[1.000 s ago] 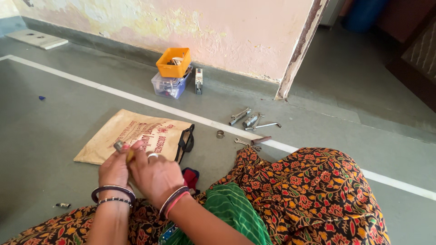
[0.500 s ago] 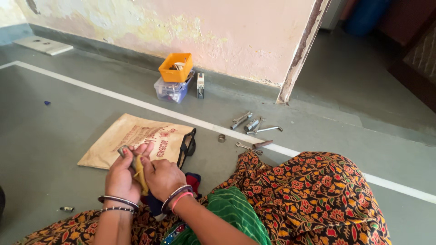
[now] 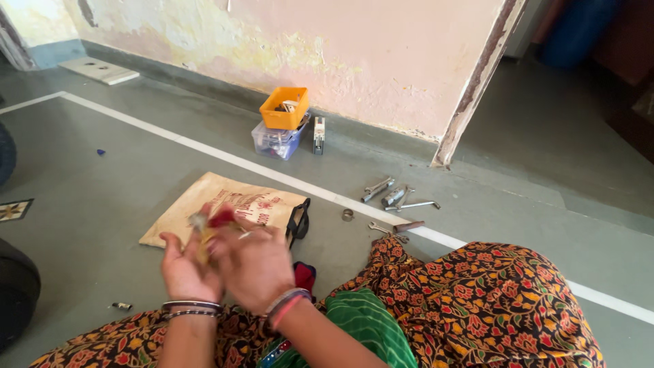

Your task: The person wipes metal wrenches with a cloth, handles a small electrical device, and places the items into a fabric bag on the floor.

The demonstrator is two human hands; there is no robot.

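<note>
small tool worked between both hands over the lap

small yellowish handled tool with a metal tip (image 3: 202,235), blurred, held upright between the two hands, above the floral skirt and just in front of the flat tan printed cloth bag (image 3: 225,212). exact kind of tool too smeared to tell. step in hand, as a judgement: fiddling with or fitting something at the tool's top end, mid-way, nothing set down. next move probably calls for a firm hold below and fine fingertip work above.

left hand (image 3: 182,269) palm up, fingers curled round the lower part of the tool, gripping it; bangles at the wrist. right hand (image 3: 255,262) back toward the camera, fingers bent in over the tool's upper part, touching it; whether actually pinching, cannot tell through the blur. red bit (image 3: 223,217) near the fingertips, unclear.

further out: scattered steel spanners and sockets (image 3: 395,197) on the grey floor, small metal ring (image 3: 348,215), orange plastic tray on a clear plastic box (image 3: 285,109) by the peeling wall.
</note>
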